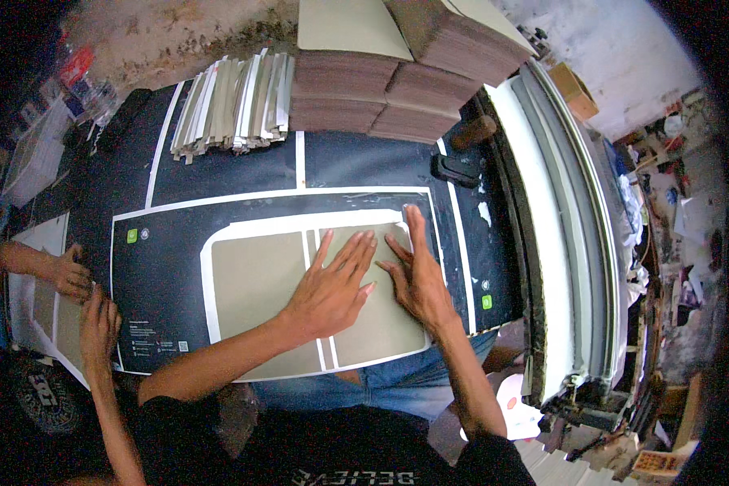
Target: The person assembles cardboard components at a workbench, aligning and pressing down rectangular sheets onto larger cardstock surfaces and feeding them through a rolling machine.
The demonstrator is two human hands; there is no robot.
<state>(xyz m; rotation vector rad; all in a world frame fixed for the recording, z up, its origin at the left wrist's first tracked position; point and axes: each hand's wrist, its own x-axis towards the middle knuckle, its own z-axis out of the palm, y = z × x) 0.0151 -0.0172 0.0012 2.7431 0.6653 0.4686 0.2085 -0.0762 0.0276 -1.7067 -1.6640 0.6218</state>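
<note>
My left hand (330, 293) lies with outstretched fingers on the right one of two grey-brown boards (374, 324). My right hand (418, 283) has its fingers apart on the same board, with one fingertip at the far right corner of the white sheet under it. The left board (255, 271) lies alongside, and narrow white and grey strips run down between the two. A white sheet edge (316, 220) frames the boards and is folded over along the far and left sides. My hands cover part of the right board.
A co-worker's hands (85, 296) work on another board piece at the left. Paper strips (235, 101) lie bundled at the back, beside tall stacks of brown boards (364, 89). A dark block (455, 170) and a roller machine (571, 235) are at the right.
</note>
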